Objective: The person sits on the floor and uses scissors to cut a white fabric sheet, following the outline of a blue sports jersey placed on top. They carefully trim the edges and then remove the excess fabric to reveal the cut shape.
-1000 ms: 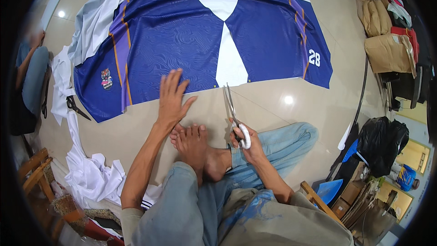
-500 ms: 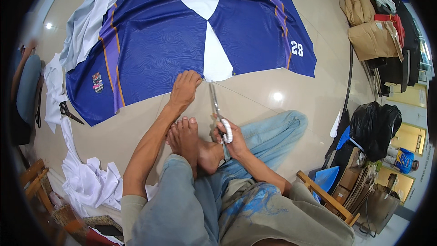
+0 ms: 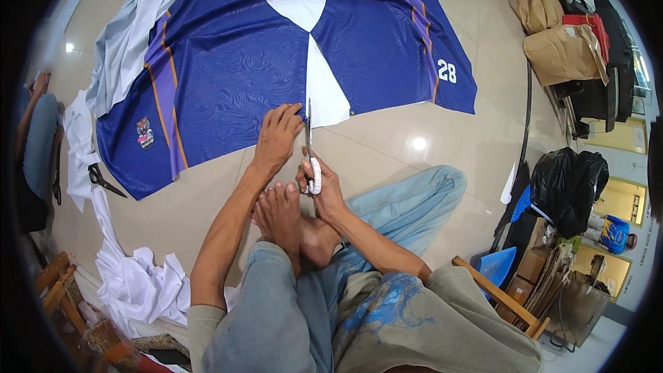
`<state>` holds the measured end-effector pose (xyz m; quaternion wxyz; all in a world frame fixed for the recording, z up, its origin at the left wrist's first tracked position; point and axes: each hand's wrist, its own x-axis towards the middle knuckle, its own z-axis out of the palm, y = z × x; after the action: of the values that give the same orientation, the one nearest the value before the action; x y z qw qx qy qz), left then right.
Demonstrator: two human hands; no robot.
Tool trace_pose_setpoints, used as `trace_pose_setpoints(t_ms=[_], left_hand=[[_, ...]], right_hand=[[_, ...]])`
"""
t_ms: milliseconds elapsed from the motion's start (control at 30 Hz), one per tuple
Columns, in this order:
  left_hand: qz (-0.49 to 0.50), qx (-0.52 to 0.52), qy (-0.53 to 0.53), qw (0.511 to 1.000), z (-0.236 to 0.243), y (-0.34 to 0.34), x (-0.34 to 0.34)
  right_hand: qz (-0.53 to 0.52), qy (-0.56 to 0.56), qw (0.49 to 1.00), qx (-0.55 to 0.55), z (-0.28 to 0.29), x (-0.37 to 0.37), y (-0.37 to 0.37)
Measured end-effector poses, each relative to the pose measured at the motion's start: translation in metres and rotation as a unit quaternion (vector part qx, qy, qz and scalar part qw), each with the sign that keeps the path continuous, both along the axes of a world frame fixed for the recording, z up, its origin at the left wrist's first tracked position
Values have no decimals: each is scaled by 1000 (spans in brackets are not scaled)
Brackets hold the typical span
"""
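Note:
A large printed blue fabric piece [image 3: 231,72], with purple and orange stripes, lies spread on the floor ahead of me. A white wedge [image 3: 323,93] runs through its middle down to the near edge. My left hand [image 3: 278,137] grips the near blue edge just left of this wedge, fingers bent and close together. In my right hand [image 3: 322,186] is a pair of scissors [image 3: 309,128], its handle wrapped in white. The blades point away from me and lie at the border between blue and white; whether they are parted is hard to tell.
Black scissors [image 3: 105,179] rest at the left beside white cloth strips [image 3: 81,145]. Crumpled white fabric [image 3: 141,276] lies lower left. My bare feet [image 3: 280,214] are close below my hands. Paper bags [image 3: 563,55], black plastic bags [image 3: 570,183] and a blue dustpan [image 3: 496,266] stand at right.
My right hand has moved up and left with the scissors, bringing the blades from below the fabric's edge onto the blue-white border. My left hand keeps its hold on the edge.

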<state>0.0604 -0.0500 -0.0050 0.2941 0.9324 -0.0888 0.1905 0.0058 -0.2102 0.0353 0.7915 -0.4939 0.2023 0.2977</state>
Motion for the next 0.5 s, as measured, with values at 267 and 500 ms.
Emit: trace_pose_setpoints(t_ms=[267, 500], left_hand=[[-15, -8, 7, 1000, 1, 2, 0], [-10, -12, 14, 1000, -2, 2, 1]], right_hand=[[15, -4, 1000, -2, 0, 5, 4], [-3, -10, 1000, -9, 0, 3, 10]])
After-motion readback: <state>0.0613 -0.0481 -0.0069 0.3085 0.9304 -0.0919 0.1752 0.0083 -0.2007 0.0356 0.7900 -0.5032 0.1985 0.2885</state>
